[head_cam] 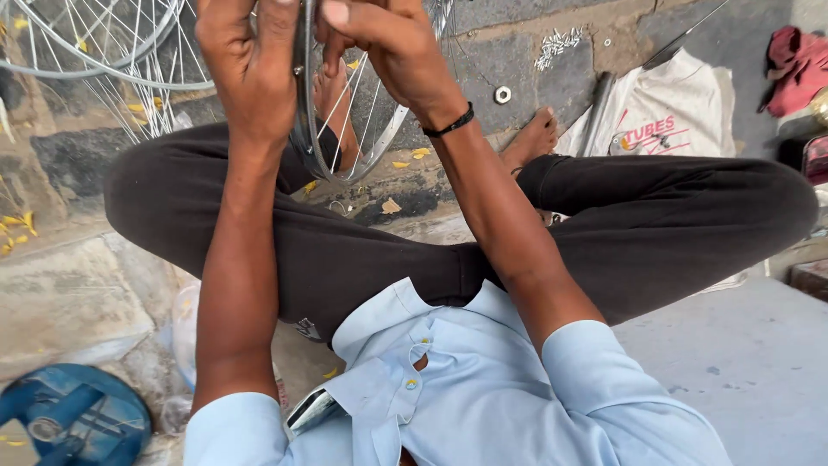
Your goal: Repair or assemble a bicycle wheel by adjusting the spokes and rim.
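Note:
I sit cross-legged on stone ground and hold a spoked bicycle wheel rim (pixel 312 142) upright between my hands, edge-on to me. My left hand (pixel 246 65) wraps the rim from the left, fingers curled over its top. From the right, my right hand (pixel 384 43) pinches the rim near the top; a black band circles that wrist. The spokes (pixel 358 112) fan out below my right hand. The rim's lower edge rests near my bare foot (pixel 332 99).
A second spoked wheel (pixel 95 69) lies at the upper left. A metal nut (pixel 502 94) and a heap of small metal parts (pixel 559 41) lie on the stone. A white printed bag (pixel 673 112), red cloth (pixel 798 65) and blue round object (pixel 73 414) sit around me.

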